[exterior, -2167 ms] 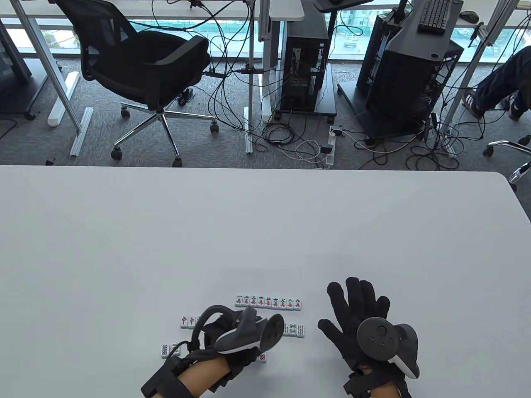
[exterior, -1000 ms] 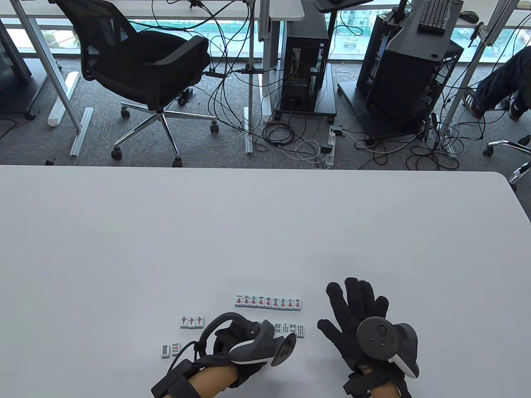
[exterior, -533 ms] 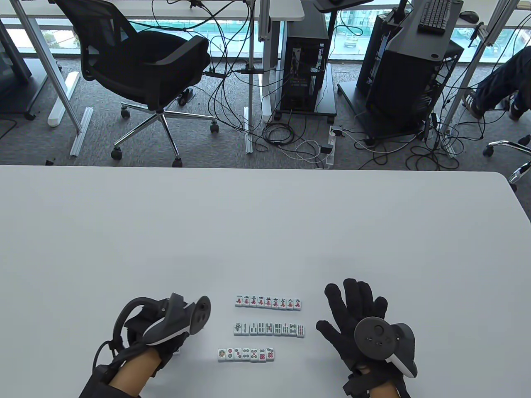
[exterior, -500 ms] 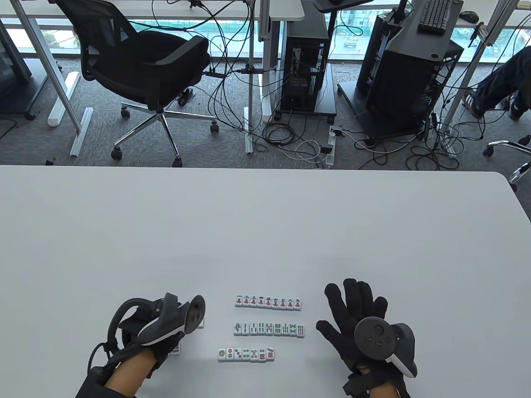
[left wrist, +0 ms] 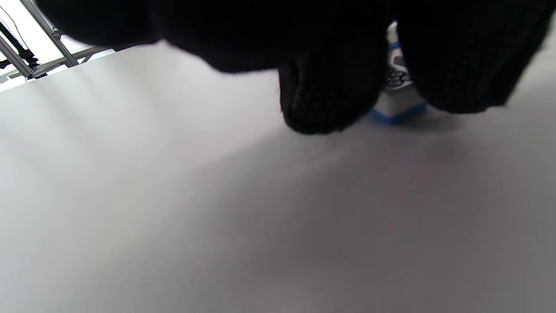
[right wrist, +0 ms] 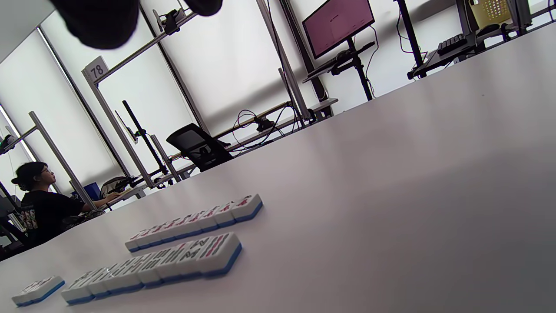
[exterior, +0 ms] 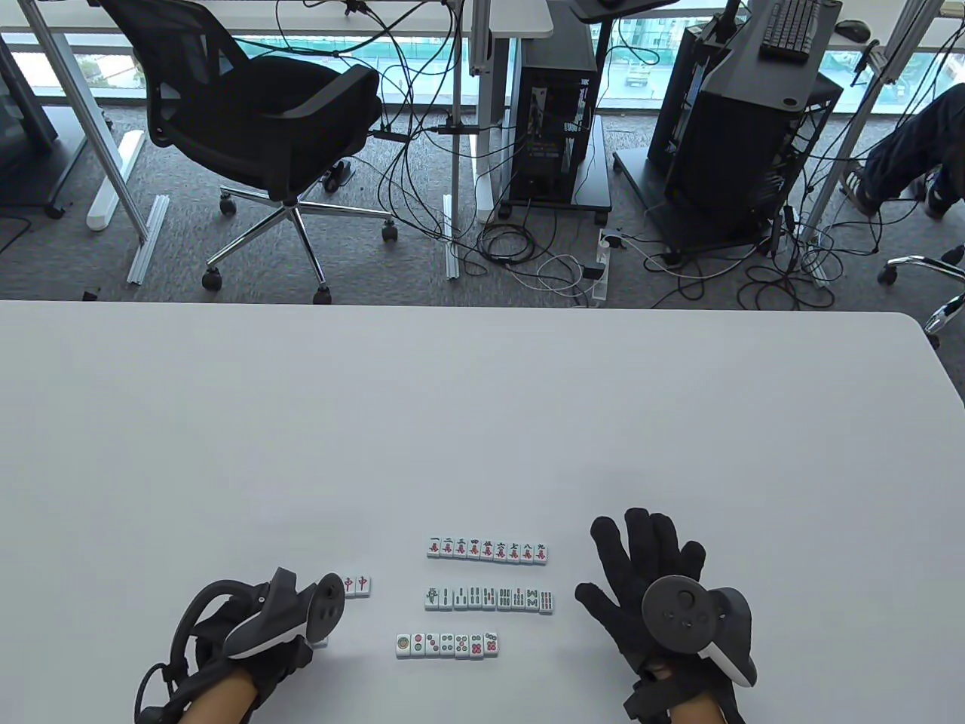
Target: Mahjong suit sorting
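White table [exterior: 482, 422]: left hand [exterior: 256, 641] pinches a tile [left wrist: 397, 102].

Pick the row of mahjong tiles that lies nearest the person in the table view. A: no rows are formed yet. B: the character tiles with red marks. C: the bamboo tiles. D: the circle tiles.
D: the circle tiles form the lowest row in the table view, below the bamboo tiles and the character tiles.
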### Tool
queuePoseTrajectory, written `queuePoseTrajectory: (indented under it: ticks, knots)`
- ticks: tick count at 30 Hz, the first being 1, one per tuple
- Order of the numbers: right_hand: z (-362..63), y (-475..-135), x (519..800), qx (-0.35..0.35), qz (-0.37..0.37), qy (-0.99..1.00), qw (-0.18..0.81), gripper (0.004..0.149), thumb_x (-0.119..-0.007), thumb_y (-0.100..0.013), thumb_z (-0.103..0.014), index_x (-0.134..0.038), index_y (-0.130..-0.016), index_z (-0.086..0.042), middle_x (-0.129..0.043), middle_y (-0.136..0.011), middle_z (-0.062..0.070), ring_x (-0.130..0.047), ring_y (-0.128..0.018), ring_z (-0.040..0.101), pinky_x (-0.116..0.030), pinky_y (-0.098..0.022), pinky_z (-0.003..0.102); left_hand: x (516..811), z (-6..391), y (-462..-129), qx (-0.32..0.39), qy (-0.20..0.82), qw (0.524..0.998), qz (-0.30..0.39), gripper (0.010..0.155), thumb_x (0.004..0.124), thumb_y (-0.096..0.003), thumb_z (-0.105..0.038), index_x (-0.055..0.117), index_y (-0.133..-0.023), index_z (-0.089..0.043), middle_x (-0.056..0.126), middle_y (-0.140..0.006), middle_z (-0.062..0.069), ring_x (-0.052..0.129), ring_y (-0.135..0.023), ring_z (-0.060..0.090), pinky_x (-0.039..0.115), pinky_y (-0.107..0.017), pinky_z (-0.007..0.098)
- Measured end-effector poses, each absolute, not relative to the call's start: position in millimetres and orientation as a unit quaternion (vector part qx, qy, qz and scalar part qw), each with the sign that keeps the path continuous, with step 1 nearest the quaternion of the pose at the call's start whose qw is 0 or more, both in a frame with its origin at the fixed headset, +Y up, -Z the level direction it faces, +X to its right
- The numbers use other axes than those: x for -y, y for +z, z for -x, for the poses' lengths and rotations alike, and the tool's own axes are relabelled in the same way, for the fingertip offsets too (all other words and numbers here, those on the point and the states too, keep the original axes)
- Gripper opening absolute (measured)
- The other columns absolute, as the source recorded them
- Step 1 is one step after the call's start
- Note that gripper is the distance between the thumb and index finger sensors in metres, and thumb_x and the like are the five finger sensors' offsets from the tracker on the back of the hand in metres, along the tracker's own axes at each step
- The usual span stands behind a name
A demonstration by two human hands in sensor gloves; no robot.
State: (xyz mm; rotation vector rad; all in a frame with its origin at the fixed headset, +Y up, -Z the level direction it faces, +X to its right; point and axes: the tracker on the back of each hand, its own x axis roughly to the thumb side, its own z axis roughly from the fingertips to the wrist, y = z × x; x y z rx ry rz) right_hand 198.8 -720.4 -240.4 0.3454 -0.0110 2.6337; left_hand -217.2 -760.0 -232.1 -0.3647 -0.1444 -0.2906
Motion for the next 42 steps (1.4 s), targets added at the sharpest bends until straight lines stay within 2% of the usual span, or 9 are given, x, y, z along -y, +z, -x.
queuePoseTrajectory:
  ticks: [2,6,11,15,20,25,30,35,42]
  knots:
    - [-199,-240,720,0.004,-0.126,0.962,0.242,0.074,-0.061,-0.052,-0.060,-0.025,-0.112,-0.035,-0.010,-0.119,0.011,-0.001,-0.104,0.040,-0.005,-0.068,0.069,762,216,-231,0.079,-0.149,0.974,0.150,0.064,0.090,-0.0249,-0.052,0.084,-0.077,-0.015,0.101,-0.042,-0.014,0.096,-0.012,0.007,0.087,-0.024,0.037]
    - [-199,-241,720,0.006,-0.127,0.961,0.247,0.074,-0.061,-0.052,-0.060,-0.025,-0.112,-0.035,-0.010,-0.119,0.011,-0.001,-0.104,0.040,-0.005,-0.068,0.069,757,217,-235,0.084,-0.171,0.970,0.153,0.062,0.090,-0.0251,-0.053,0.087,-0.075,-0.016,0.102,-0.040,-0.014,0.096,-0.010,0.007,0.087,-0.023,0.037]
    - [-200,-241,720,0.008,-0.127,0.959,0.252,0.074,-0.061,-0.053,-0.060,-0.025,-0.112,-0.035,-0.010,-0.119,0.011,-0.001,-0.104,0.040,-0.005,-0.068,0.069,729,208,-249,0.068,-0.153,0.978,0.120,0.062,0.089,-0.0260,-0.053,0.087,-0.075,-0.015,0.102,-0.040,-0.013,0.096,-0.010,0.008,0.086,-0.022,0.037]
    - [-201,-241,720,0.011,-0.127,0.959,0.255,0.074,-0.061,-0.053,-0.059,-0.025,-0.112,-0.035,-0.010,-0.119,0.011,-0.001,-0.104,0.039,-0.005,-0.068,0.069,711,175,-259,0.097,-0.113,0.984,0.094,0.062,0.088,-0.0269,-0.053,0.087,-0.075,-0.014,0.102,-0.040,-0.013,0.095,-0.010,0.007,0.086,-0.022,0.036]
    - [-201,-241,720,0.011,-0.127,0.959,0.255,0.074,-0.061,-0.052,-0.059,-0.025,-0.112,-0.035,-0.010,-0.119,0.011,0.000,-0.104,0.039,-0.005,-0.068,0.069,704,104,-257,0.177,-0.078,0.979,0.065,0.062,0.088,-0.0275,-0.054,0.087,-0.075,-0.015,0.102,-0.040,-0.014,0.095,-0.010,0.006,0.087,-0.022,0.036]
    - [-201,-241,720,0.016,-0.131,0.959,0.249,0.074,-0.061,-0.052,-0.060,-0.025,-0.112,-0.035,-0.009,-0.119,0.011,0.000,-0.104,0.039,-0.004,-0.068,0.069,713,47,-250,0.233,-0.054,0.969,0.062,0.062,0.088,-0.0274,-0.055,0.087,-0.075,-0.015,0.101,-0.039,-0.014,0.094,-0.008,0.006,0.086,-0.021,0.035]
    - [-203,-240,718,0.025,-0.131,0.958,0.255,0.074,-0.061,-0.052,-0.059,-0.025,-0.112,-0.035,-0.009,-0.119,0.011,0.001,-0.104,0.039,-0.004,-0.068,0.069,735,1,-246,0.268,-0.098,0.954,0.090,0.062,0.087,-0.0274,-0.055,0.088,-0.075,-0.015,0.101,-0.038,-0.015,0.094,-0.008,0.006,0.086,-0.020,0.035]
    - [-205,-240,717,0.030,-0.131,0.956,0.262,0.074,-0.061,-0.053,-0.059,-0.024,-0.112,-0.035,-0.008,-0.119,0.011,0.001,-0.104,0.039,-0.004,-0.068,0.069,752,-13,-242,0.281,-0.132,0.944,0.110,0.062,0.088,-0.0270,-0.056,0.088,-0.074,-0.015,0.101,-0.035,-0.015,0.092,-0.005,0.005,0.086,-0.018,0.034]
    - [-205,-240,717,0.028,-0.130,0.956,0.260,0.074,-0.061,-0.053,-0.060,-0.025,-0.112,-0.035,-0.009,-0.119,0.011,0.001,-0.104,0.039,-0.004,-0.068,0.069,758,-13,-240,0.282,-0.163,0.940,0.104,0.062,0.088,-0.0261,-0.056,0.089,-0.073,-0.016,0.100,-0.032,-0.016,0.091,-0.003,0.005,0.085,-0.016,0.034]
